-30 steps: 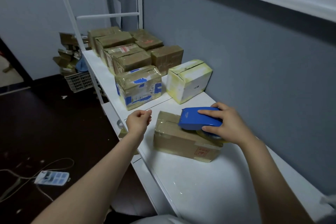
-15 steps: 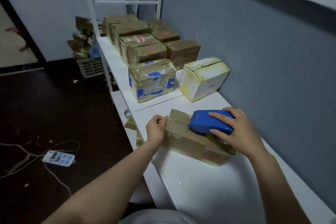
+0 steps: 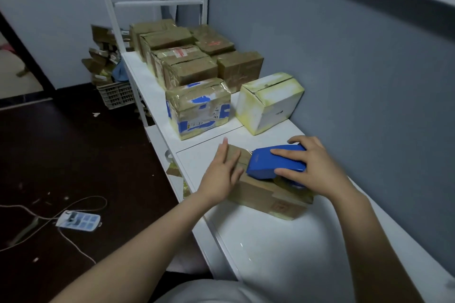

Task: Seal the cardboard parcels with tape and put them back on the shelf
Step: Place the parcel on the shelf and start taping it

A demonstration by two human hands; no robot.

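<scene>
A long brown cardboard parcel (image 3: 268,198) lies on the white shelf (image 3: 283,248) in front of me. My right hand (image 3: 312,170) grips a blue tape dispenser (image 3: 267,163) that sits on the parcel's top. My left hand (image 3: 222,174) lies flat with straight fingers on the parcel's left end, beside the dispenser. A strip of clear tape shows between the dispenser's nose and my left fingers.
Further along the shelf stand a blue-patched parcel (image 3: 198,108), a white-and-yellow box (image 3: 269,102) and several brown taped parcels (image 3: 187,56). A crate of cardboard scraps (image 3: 115,93) and a power strip (image 3: 78,221) with a cord lie on the dark floor. A grey wall runs along the right.
My left hand went from a loose fist off the parcel to lying open and flat on its left end. The dispenser stayed on the parcel's top under my right hand.
</scene>
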